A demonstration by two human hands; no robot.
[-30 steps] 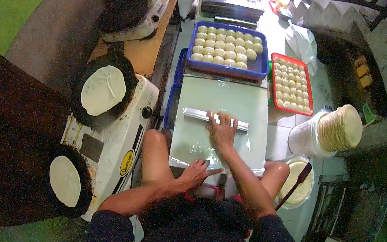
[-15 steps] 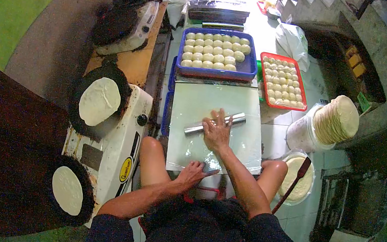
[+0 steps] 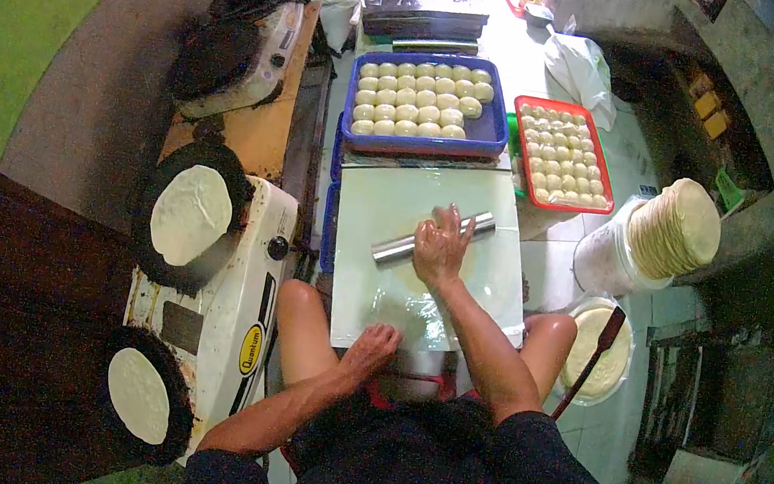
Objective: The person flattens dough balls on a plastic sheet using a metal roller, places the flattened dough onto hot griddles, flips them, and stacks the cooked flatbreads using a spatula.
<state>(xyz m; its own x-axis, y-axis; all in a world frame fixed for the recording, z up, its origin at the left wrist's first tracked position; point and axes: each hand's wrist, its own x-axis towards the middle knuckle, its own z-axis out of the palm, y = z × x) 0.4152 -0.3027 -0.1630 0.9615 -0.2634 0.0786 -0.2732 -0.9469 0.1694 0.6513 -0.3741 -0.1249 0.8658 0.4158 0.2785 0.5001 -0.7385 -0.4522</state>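
A shiny metal rolling pin (image 3: 394,248) lies aslant across the pale, glossy work board (image 3: 359,288). My right hand (image 3: 442,246) is closed over the middle of the pin, fingers bent across it. Around the pin a faint yellowish patch shows on the board, too thin to make out clearly. At the board's front edge my left hand (image 3: 374,347) has its fingers curled in; what they hold, if anything, is hidden. Just beyond the board stands a blue tray (image 3: 483,146) with rows of round dough balls (image 3: 410,99) and a gap at its right front corner.
To the right are a red tray (image 3: 604,200) of dough balls, a tall stack of flatbreads (image 3: 678,227) on a bucket, and a brown spatula (image 3: 600,352) over a tub. At left, a white stove (image 3: 259,222) carries two dark pans, each with a flat dough round (image 3: 192,216).
My right hand's fingers have drawn together over the rolling pin. My left hand has shifted slightly left and curled; the dark shape beside its fingers no longer shows. The view has tilted slightly.
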